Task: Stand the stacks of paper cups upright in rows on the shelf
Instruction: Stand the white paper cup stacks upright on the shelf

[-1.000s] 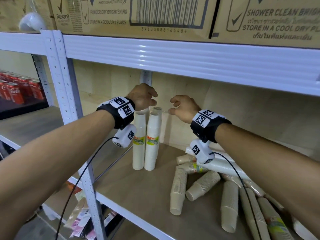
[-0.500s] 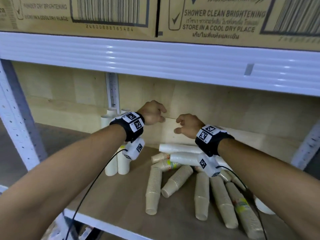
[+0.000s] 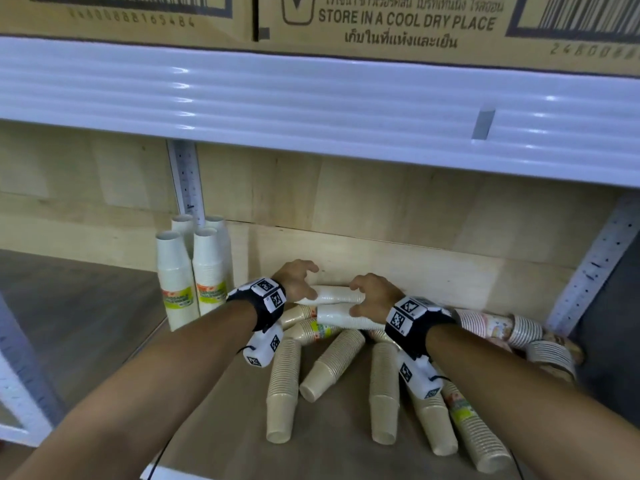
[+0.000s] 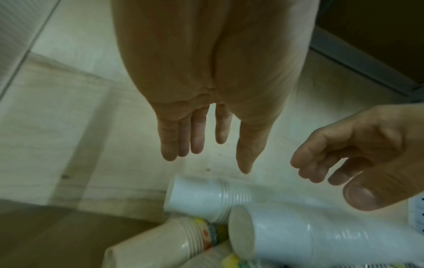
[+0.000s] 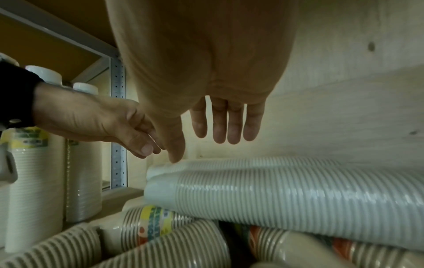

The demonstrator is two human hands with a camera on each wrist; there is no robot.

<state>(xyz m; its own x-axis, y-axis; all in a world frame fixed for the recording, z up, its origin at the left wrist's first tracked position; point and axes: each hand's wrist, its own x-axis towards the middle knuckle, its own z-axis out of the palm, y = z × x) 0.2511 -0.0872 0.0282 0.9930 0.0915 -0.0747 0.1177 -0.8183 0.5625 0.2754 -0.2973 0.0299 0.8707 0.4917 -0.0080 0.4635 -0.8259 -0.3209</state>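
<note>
Several white cup stacks (image 3: 194,271) stand upright at the back left of the shelf (image 3: 214,427). Two white stacks (image 3: 334,295) lie on their sides against the back wall, on top of a pile of lying brown stacks (image 3: 282,386). My left hand (image 3: 299,277) hovers just above the left end of the far white stack (image 4: 199,195), fingers straight, holding nothing. My right hand (image 3: 369,292) reaches over the same stacks (image 5: 286,199), fingers open; its thumb tip sits at the far stack's end. In the left wrist view my right hand (image 4: 344,163) is relaxed and holds nothing.
The white beam (image 3: 311,109) of the shelf above hangs low, with cardboard boxes (image 3: 381,22) on it. Perforated posts stand at back left (image 3: 185,181) and right (image 3: 595,258). Patterned cup stacks (image 3: 491,323) lie in the right corner. Bare board lies in front of the upright stacks.
Both hands have left the upright stacks, moved right and dropped down onto the lying white stacks at the back. The head view has turned right and come closer.
</note>
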